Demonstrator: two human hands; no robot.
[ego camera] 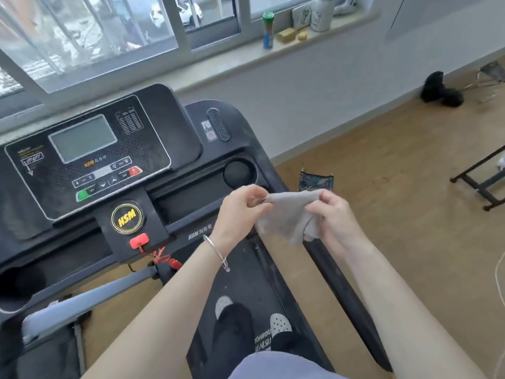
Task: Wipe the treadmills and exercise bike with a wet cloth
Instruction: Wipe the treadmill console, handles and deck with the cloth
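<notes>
Cloth [287,217]: grey, limp, held in the air between both hands, above the right front corner of the treadmill [191,149], where the belt [246,274] meets the right side rail [341,291]. The top edge is stretched roughly level from left to right, so the long axis runs across the person's body; the rest hangs down in a loose fold below that edge. No part of it is seen touching the machine.

Left hand [240,212]: the left end of the top edge is pinched between thumb and curled fingers. A bangle [216,251] is worn at the wrist.

Right hand [332,214]: the right end is gripped, with a bunch of the hanging cloth gathered under the fingers.

Console [87,157]: lies up and to the left of the cloth, on the left hand's side, with screen, buttons and a red safety clip [139,241]. Nearest surfaces are judged to be the round cup well [237,174] and the tray edge just beyond the left hand's knuckles.

Judgement: the cloth is being spread or refolded, with wiping not yet under way at this spot. The coming move is taken to be a press forward and down-left onto the console, for which the left hand is the nearer; the right rail is closer to the right hand.

Surroundings: two feet in pale clogs [280,322] on the belt; a wood floor [410,187] to the right; a windowsill [246,54] with a bottle [268,30] beyond.
</notes>
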